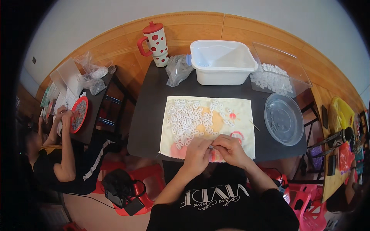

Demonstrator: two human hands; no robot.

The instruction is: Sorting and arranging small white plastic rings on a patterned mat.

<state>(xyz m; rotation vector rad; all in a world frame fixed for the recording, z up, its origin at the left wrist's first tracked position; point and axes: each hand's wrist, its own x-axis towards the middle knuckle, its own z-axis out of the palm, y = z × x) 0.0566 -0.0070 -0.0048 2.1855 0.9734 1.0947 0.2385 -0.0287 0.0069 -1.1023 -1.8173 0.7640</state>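
My left hand (197,154) and my right hand (231,150) meet over the near edge of a pale yellow printed cloth (245,111). Both are closed, fingertips pinched together around a tiny greyish item (211,147) that the fingers mostly hide. Just beyond them, many small white oval pieces with holes (187,119) lie spread over the cloth's left and middle. A few more of these sit near its upper right. At the right of the table, a round clear plastic dish (287,133) holds small metal-coloured bits.
Along the table's back stand a spotted tumbler (157,44), a crumpled clear bag (179,71), a white basin (223,75) and a clear bin (300,77) of white pieces. On the left, another person (63,169) works at a red tray (80,111). Red stools (152,177) stand below.
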